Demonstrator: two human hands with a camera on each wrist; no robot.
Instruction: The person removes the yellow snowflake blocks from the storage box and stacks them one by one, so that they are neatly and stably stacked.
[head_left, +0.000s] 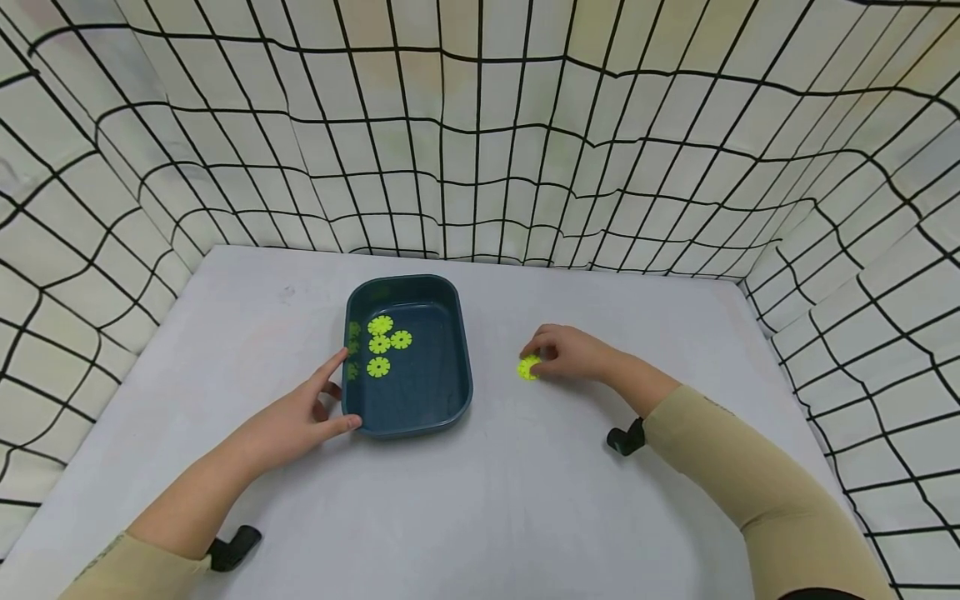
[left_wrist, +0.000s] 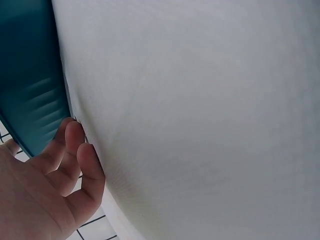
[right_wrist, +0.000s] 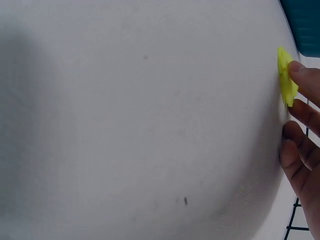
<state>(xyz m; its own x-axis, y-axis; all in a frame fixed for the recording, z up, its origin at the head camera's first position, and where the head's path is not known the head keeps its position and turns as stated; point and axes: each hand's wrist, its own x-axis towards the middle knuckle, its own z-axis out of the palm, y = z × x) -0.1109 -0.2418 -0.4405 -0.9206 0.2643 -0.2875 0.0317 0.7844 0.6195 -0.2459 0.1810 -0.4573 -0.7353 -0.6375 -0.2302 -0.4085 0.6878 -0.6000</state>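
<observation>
A dark teal plastic tray (head_left: 446, 417) stands left of the middle of the white table. Several yellow-green notched plastic discs (head_left: 378, 367) lie flat on its floor, toward the left wall. My left hand (head_left: 292, 425) rests against the tray's left side, index fingertip at the rim and thumb at the near left corner. In the left wrist view, the other fingers are bent, beside the tray's outer wall. To the right of the tray, my right hand (head_left: 573, 354) pinches another notched disc (right_wrist: 286, 77) between thumb and fingertips, at the table surface.
A black-lined net (head_left: 480, 142) over pale panels encloses the far side and both sides of the white table (head_left: 510, 500). Black devices are worn at the left wrist (head_left: 234, 548) and right wrist (head_left: 626, 437).
</observation>
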